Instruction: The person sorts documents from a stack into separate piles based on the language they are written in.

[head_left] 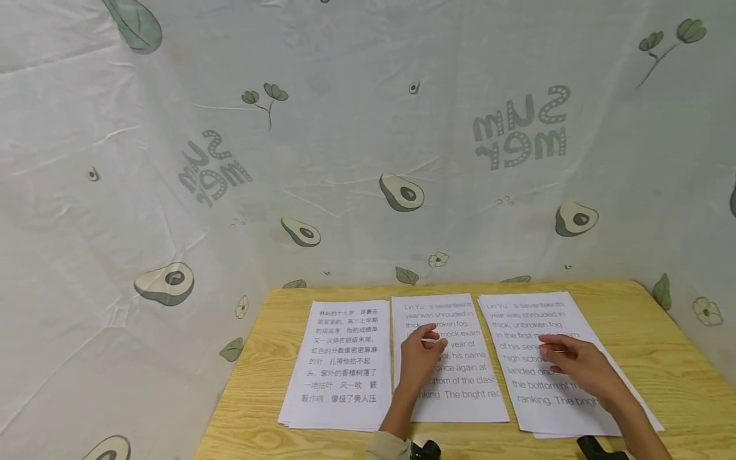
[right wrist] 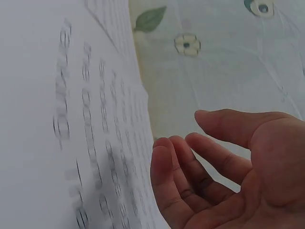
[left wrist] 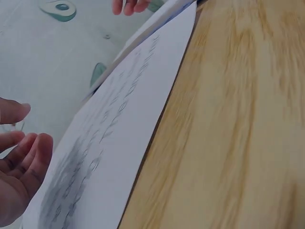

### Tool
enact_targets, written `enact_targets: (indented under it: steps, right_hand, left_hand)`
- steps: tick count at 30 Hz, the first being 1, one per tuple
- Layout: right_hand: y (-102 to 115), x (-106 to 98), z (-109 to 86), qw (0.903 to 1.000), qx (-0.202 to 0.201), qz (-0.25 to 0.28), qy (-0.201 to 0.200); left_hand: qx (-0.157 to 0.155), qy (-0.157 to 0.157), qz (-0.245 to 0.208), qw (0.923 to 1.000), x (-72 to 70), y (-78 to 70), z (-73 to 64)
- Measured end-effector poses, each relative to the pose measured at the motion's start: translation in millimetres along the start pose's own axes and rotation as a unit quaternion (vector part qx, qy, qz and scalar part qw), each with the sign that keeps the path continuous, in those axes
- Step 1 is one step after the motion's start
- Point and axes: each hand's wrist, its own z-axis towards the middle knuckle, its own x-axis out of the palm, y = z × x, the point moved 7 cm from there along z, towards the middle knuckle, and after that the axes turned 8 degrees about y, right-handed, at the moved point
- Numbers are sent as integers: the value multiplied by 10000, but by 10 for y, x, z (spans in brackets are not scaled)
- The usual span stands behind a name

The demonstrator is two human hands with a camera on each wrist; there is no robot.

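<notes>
Three stacks of printed paper lie side by side on the table. The left stack (head_left: 339,364) carries Chinese characters; the middle stack (head_left: 460,409) and the right stack (head_left: 517,370) bear large English text. Over the middle stack hovers my left hand (head_left: 420,358), its fingers loosely bent and nothing in them. My right hand (head_left: 583,367) is above the right stack, also holding nothing. In the right wrist view, a gap shows between the thumb and the relaxed fingers (right wrist: 190,167). The left wrist view likewise shows loosely bent fingers (left wrist: 28,162) beside the printed sheet (left wrist: 124,119).
The wooden table (head_left: 247,396) ends at a hanging cloth (head_left: 345,160) printed with avocados, leaves and mirrored lettering. Lower sheets stick out slightly at the bottom edges of the left and right stacks. A black wrist device (head_left: 425,450) sits by the left wrist.
</notes>
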Motion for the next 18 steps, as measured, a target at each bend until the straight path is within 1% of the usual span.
enact_targets:
  steps: [5,9,14,18]
  right_hand:
    - [129,258,89,9995,-29,258,165]
    - [226,424,140,9987,-148,439,219]
    - [323,574,214,9980,-262,526,226]
    - [420,655,249,9979,-360,503,165]
  left_hand:
    - [-54,71,72,9999,-276,68,-26]
    - [-55,27,107,9999,-502,119,-41]
    - [-143,-111,220,9996,-765,189,-57]
    - [-197,-198,339,9990,-936,218,-83]
